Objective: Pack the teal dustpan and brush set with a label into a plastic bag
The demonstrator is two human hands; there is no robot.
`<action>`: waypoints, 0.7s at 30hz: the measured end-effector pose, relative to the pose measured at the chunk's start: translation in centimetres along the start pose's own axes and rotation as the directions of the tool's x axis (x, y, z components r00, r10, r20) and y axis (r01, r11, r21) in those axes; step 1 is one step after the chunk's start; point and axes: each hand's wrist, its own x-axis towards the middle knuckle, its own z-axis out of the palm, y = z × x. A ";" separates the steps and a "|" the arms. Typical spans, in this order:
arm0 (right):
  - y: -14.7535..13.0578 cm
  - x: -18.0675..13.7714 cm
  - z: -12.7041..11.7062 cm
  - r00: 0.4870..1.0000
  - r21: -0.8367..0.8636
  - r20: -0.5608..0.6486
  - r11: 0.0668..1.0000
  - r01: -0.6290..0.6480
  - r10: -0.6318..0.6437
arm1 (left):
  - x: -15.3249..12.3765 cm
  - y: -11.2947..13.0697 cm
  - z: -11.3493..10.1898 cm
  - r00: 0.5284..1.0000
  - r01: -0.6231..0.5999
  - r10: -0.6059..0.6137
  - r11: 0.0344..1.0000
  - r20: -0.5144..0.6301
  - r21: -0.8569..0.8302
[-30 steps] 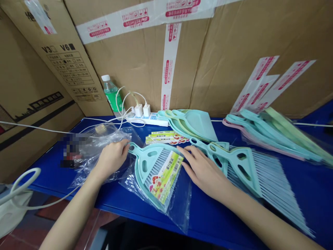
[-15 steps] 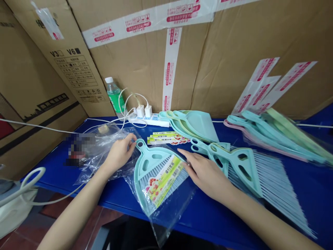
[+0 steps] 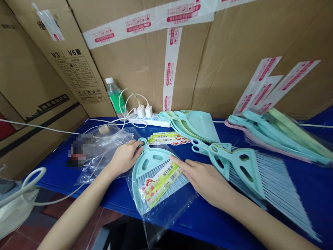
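A light-blue dustpan (image 3: 136, 176) lies near the table's front with a small hand broom (image 3: 156, 160) nested in it. Both sit inside a clear plastic bag (image 3: 166, 219), whose loose end hangs over the table edge. A yellow-green printed card (image 3: 161, 182) lies over the bristles. At the top of the handle, my left hand (image 3: 126, 157) has its fingers closed on the dustpan. My right hand (image 3: 204, 177) rests with outstretched fingers on the card's upper right end. Its palm side is hidden.
Loose hand brooms (image 3: 243, 165) lie at right, near stacked dustpans (image 3: 203, 123) and printed cards (image 3: 166, 138). Bagged sets (image 3: 275, 135) are farther right. Clear bags (image 3: 101, 152), cables, a power strip (image 3: 153, 119) and a bottle (image 3: 114, 95) are at left. Cardboard boxes (image 3: 145, 62) stand behind.
My left hand has moved right onto the dustpan's handle. My right hand has slid left over the card. The bagged set has shifted slightly left.
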 end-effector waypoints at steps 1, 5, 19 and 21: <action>0.0 0.0 0.1 1.000 -0.009 0.005 1.000 0.004 -0.004 | 0.1 0.0 0.0 1.000 0.010 -0.010 1.000 0.000 0.006; 0.0 0.0 0.3 1.000 -0.045 0.007 0.999 0.013 -0.013 | 0.3 0.1 0.0 0.999 0.040 -0.040 0.999 -0.007 0.022; -2.3 -0.1 -0.6 0.921 -0.186 -0.303 0.963 0.193 -0.243 | 0.5 -0.4 0.7 0.999 -0.029 0.029 0.999 -0.019 0.018; -2.9 -0.1 -0.1 0.890 -0.168 -0.332 0.948 0.270 -0.312 | 0.6 -0.4 0.7 0.999 -0.028 0.029 0.999 -0.018 0.025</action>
